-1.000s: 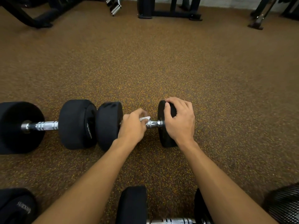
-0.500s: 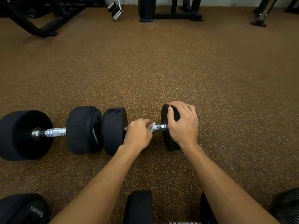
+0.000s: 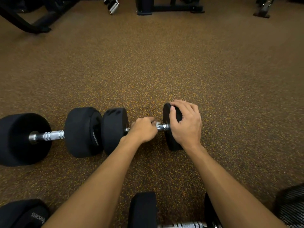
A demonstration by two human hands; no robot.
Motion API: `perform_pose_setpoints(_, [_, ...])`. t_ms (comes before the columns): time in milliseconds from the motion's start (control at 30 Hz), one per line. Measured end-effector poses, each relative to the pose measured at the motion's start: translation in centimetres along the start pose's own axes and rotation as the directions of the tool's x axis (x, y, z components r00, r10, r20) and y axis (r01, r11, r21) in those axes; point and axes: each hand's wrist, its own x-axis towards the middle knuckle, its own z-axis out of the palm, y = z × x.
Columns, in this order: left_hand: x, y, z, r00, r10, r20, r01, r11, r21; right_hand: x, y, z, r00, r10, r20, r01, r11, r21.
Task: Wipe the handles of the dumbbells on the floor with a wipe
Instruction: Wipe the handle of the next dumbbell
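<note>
Two black dumbbells lie end to end on the brown speckled floor. On the right dumbbell [image 3: 115,129], my left hand [image 3: 143,130] is curled round the chrome handle [image 3: 162,127] with a white wipe [image 3: 158,123] showing at its fingertips. My right hand [image 3: 186,124] grips the top of that dumbbell's right weight head [image 3: 171,145], thumb on its inner face. The left dumbbell [image 3: 82,132] lies untouched, its chrome handle [image 3: 49,135] bare. Most of the wipe is hidden inside my left fist.
Another dumbbell [image 3: 143,209] lies close in front of me at the bottom edge, and one more [image 3: 24,214] at the bottom left. A black mesh object [image 3: 291,206] sits bottom right. Gym machine bases [image 3: 169,8] line the far edge of the floor.
My left hand has slid slightly along the handle with the wipe, and less of the wipe shows now. My right hand stays on the weight head. The view has tilted a little.
</note>
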Motion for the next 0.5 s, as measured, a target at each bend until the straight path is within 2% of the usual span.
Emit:
perform_pose_setpoints(33, [0.0,-0.1,0.0,1.000,0.004,-0.023,-0.004,1.000,-0.015,0.0,0.0,0.0,1.000,0.002,-0.001,-0.002,1.000,-0.003])
perform_pose_setpoints(100, [-1.1,-0.5,0.3,0.986,0.029,-0.166,-0.037,0.998,-0.048,0.2,-0.1,0.0,1.000,0.012,-0.004,-0.012,1.000,0.001])
perform_pose_setpoints(200, [-2.9,-1.4,1.8,0.917,0.084,-0.389,-0.119,0.991,-0.068,0.2,-0.1,0.0,1.000,0.024,-0.001,-0.024,1.000,0.005])
perform_pose_setpoints(300, [-2.6,-2.6,4.1,0.844,0.119,-0.523,-0.203,0.973,-0.107,0.1,-0.1,0.0,1.000,0.019,-0.012,-0.019,1.000,0.020])
perform_pose_setpoints(433, [-1.2,-3.0,7.0,0.836,0.074,-0.543,-0.283,0.906,-0.313,0.0,-0.2,0.0,1.000,0.014,-0.026,-0.013,1.000,0.024])
perform_pose_setpoints(500, [-1.0,-3.0,7.4,0.821,0.076,-0.566,-0.319,0.883,-0.344,-0.1,-0.3,-0.1,1.000,0.012,-0.022,-0.012,1.000,0.026])
